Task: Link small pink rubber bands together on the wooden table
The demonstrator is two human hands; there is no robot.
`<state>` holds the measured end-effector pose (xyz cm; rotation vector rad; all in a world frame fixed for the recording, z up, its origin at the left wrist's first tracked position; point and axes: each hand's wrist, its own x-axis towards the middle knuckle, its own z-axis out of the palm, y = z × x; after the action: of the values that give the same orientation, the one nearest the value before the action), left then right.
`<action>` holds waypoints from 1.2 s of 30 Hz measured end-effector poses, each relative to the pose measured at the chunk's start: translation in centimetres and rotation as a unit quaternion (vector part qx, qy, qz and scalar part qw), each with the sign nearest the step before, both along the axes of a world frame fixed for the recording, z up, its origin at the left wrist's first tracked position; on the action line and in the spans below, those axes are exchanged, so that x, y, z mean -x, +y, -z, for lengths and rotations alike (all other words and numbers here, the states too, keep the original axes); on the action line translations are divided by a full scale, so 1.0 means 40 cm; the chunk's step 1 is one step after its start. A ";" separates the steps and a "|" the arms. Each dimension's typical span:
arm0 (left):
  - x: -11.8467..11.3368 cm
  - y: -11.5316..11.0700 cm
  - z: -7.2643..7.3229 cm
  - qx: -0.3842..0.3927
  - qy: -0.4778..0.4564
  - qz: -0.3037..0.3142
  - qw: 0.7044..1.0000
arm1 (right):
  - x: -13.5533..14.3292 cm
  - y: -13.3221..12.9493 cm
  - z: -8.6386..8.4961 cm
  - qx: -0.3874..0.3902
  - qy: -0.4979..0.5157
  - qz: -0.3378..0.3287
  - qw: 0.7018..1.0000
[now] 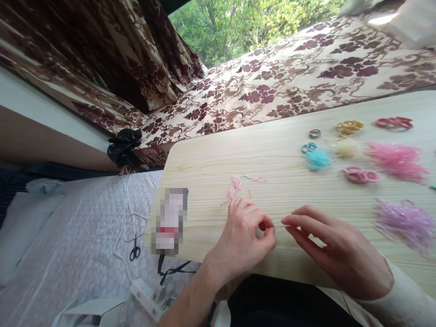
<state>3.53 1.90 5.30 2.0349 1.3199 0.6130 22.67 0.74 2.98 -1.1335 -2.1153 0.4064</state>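
Observation:
My left hand (248, 229) is over the front part of the light wooden table (211, 161), its thumb and index fingertips brought close together. Facing it, my right hand (332, 247) has thumb and fingers pinched, a small gap from the left fingertips. Anything in either pinch is too small to make out. Just beyond my left hand lies a small pile of pink bits of thin band (235, 186). A green strand (245, 176) and a few loose pink strands (259, 180) lie beside it. To the right of my right hand is a heap of thin purple bands (405, 225).
Farther right lie pink bands (397, 159), blue bands (318, 159), a cream heap (346, 148), and pink (361, 175), red (394, 122) and yellow hair ties (349, 127). A pixelated oblong object (170, 220) is at the left edge. Scissors (135, 252) and a power strip (146, 297) lie on the bed.

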 end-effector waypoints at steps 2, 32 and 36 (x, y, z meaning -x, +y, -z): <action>-0.001 0.000 -0.002 0.004 -0.001 -0.006 1.000 | -0.001 -0.001 -0.002 0.017 -0.006 -0.002 1.000; 0.010 0.004 0.032 -0.050 0.053 -0.022 0.997 | -0.238 -0.088 -0.049 0.052 -0.084 0.303 0.948; 0.011 0.006 0.032 -0.060 0.056 -0.026 0.996 | -0.284 -0.091 -0.036 0.063 -0.134 0.340 0.929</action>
<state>3.09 2.16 4.03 2.1653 1.4346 0.6235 34.04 -2.91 4.44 -1.9879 -1.7660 0.0565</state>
